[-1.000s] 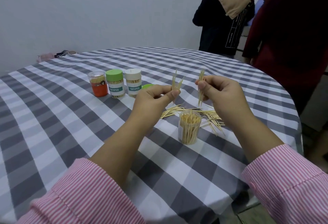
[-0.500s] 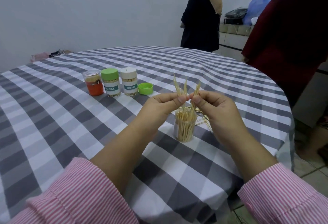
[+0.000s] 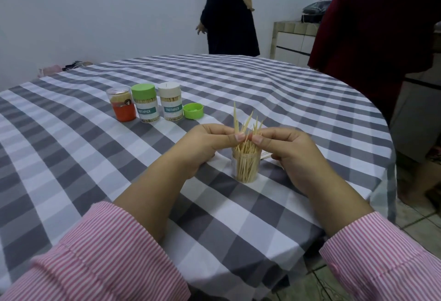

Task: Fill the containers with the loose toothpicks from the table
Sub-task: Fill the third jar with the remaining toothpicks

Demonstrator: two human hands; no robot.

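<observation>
Left hand point(image 3: 205, 143) and right hand point(image 3: 286, 148) together pinch a bundle of toothpicks point(image 3: 247, 126) upright over the clear open container point(image 3: 246, 167) on the checked worktop point(image 3: 71, 157).

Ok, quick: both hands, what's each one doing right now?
Left hand: pinching the toothpicks above the open container.
Right hand: pinching the same bunch.
</observation>
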